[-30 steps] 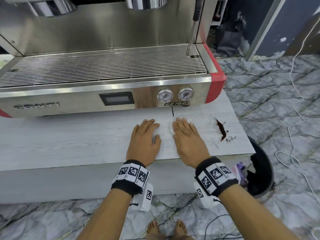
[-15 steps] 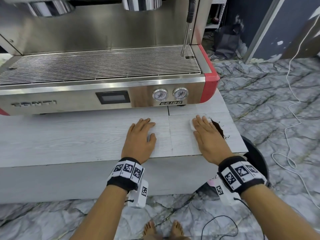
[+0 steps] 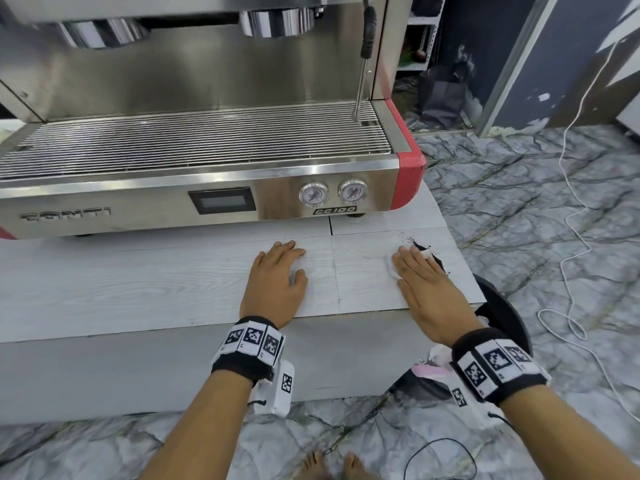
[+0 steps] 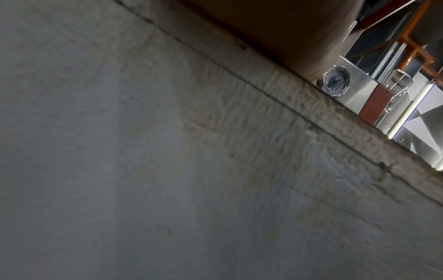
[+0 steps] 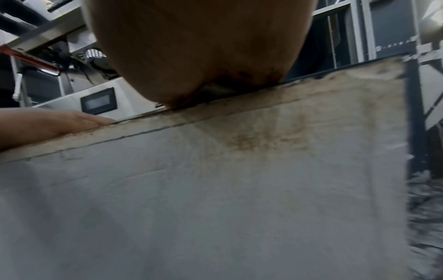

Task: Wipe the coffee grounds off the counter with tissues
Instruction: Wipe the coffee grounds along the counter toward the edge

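A pale wood-grain counter (image 3: pixel 138 289) runs in front of an espresso machine. My right hand (image 3: pixel 420 282) lies flat with straight fingers on a white tissue (image 3: pixel 391 268), whose edges peek out by the fingertips. Dark coffee grounds (image 3: pixel 420 244) lie just beyond and to the right of those fingertips, near the counter's right end. My left hand (image 3: pixel 277 277) rests flat and open on the bare counter, a hand's width to the left. In the right wrist view the heel of the right hand (image 5: pixel 199 47) sits on the counter's front edge (image 5: pixel 215 117).
The steel espresso machine (image 3: pixel 207 150), with two gauges and a steam wand, stands right behind the hands. A black bin (image 3: pixel 502 317) sits on the marble floor below the counter's right end. A white cable (image 3: pixel 571 220) trails across the floor at right.
My right hand has slid the tissue rightward along the counter into the coffee grounds, pushing them toward the right end. The left hand has stayed in place.
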`<state>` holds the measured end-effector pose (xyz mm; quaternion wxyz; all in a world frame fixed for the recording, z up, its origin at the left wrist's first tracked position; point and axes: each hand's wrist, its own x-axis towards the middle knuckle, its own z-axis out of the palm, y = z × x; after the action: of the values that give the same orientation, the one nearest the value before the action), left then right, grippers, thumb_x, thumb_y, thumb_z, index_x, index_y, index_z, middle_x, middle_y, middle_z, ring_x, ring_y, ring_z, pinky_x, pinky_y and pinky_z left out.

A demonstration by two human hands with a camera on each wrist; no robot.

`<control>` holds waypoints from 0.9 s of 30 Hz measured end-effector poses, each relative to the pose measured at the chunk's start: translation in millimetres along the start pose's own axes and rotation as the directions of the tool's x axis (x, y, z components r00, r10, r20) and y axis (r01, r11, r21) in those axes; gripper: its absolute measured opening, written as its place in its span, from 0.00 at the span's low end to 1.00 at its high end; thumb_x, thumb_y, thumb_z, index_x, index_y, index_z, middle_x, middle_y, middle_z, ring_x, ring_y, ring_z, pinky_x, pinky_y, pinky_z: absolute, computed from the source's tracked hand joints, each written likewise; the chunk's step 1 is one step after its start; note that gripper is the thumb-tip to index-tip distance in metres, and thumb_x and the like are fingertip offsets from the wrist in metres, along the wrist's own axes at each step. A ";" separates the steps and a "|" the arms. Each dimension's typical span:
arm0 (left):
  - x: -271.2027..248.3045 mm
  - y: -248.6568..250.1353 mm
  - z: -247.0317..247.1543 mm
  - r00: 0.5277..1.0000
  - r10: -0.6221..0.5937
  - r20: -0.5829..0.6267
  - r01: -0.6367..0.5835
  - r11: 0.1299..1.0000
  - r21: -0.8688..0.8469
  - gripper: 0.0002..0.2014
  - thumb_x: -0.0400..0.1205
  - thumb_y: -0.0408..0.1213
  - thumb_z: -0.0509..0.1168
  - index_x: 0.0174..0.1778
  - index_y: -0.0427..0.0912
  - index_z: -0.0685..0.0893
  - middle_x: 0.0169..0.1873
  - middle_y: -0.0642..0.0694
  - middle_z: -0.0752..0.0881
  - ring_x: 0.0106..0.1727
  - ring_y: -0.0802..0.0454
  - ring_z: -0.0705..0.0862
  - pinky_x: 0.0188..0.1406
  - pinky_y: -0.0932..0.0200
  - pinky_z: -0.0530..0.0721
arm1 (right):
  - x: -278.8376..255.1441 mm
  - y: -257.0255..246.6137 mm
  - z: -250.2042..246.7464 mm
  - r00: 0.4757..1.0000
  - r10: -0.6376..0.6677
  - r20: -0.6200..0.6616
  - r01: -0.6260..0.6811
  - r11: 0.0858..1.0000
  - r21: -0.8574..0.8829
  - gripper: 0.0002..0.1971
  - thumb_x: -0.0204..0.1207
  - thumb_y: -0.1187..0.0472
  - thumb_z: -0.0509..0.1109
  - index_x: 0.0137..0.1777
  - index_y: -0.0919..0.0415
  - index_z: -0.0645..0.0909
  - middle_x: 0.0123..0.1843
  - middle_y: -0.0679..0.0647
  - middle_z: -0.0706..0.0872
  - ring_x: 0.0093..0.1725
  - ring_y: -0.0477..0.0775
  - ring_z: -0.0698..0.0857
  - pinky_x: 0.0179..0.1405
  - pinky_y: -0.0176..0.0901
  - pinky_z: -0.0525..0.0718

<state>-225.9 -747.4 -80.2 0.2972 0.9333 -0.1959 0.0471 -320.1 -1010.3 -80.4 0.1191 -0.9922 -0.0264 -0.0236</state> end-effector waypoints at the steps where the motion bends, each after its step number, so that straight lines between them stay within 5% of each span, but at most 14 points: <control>1: 0.1 0.5 0.4 1.000 -0.004 0.004 0.004 1.000 0.002 0.20 0.82 0.38 0.58 0.70 0.49 0.76 0.76 0.51 0.71 0.80 0.54 0.63 0.83 0.51 0.52 | -0.6 0.6 -1.5 1.000 0.002 -0.008 -0.002 1.000 0.009 0.34 0.81 0.47 0.34 0.82 0.62 0.58 0.84 0.56 0.58 0.84 0.53 0.53 0.81 0.39 0.39; 5: 0.6 2.5 -1.6 1.000 -0.018 0.014 0.018 1.000 -0.012 0.19 0.82 0.37 0.59 0.70 0.49 0.76 0.76 0.51 0.71 0.80 0.53 0.63 0.83 0.51 0.52 | 1.3 -25.4 -3.0 0.999 -0.027 -0.040 0.029 0.998 0.053 0.33 0.81 0.48 0.34 0.83 0.61 0.57 0.83 0.51 0.54 0.84 0.51 0.51 0.82 0.42 0.42; 9: 2.3 6.9 0.0 0.999 -0.040 0.007 0.040 0.999 -0.015 0.20 0.81 0.37 0.59 0.70 0.48 0.77 0.76 0.50 0.71 0.79 0.53 0.64 0.82 0.50 0.53 | 3.8 -36.4 6.9 0.998 -0.058 -0.005 0.058 0.998 -0.006 0.31 0.83 0.50 0.37 0.81 0.64 0.61 0.83 0.58 0.60 0.84 0.58 0.57 0.82 0.48 0.49; 27: 15.4 51.7 34.5 0.999 -0.012 0.042 0.014 0.999 -0.046 0.21 0.82 0.38 0.58 0.73 0.47 0.73 0.77 0.50 0.69 0.81 0.52 0.61 0.82 0.49 0.54 | 10.6 50.3 -13.0 1.000 0.015 0.003 -0.015 1.000 -0.022 0.36 0.79 0.46 0.33 0.83 0.61 0.58 0.85 0.56 0.57 0.84 0.55 0.53 0.82 0.45 0.43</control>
<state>-233.1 -811.0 -77.6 0.3150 0.9282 -0.1971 0.0209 -307.2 -1061.8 -79.1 0.1082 -0.9937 -0.0191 -0.0213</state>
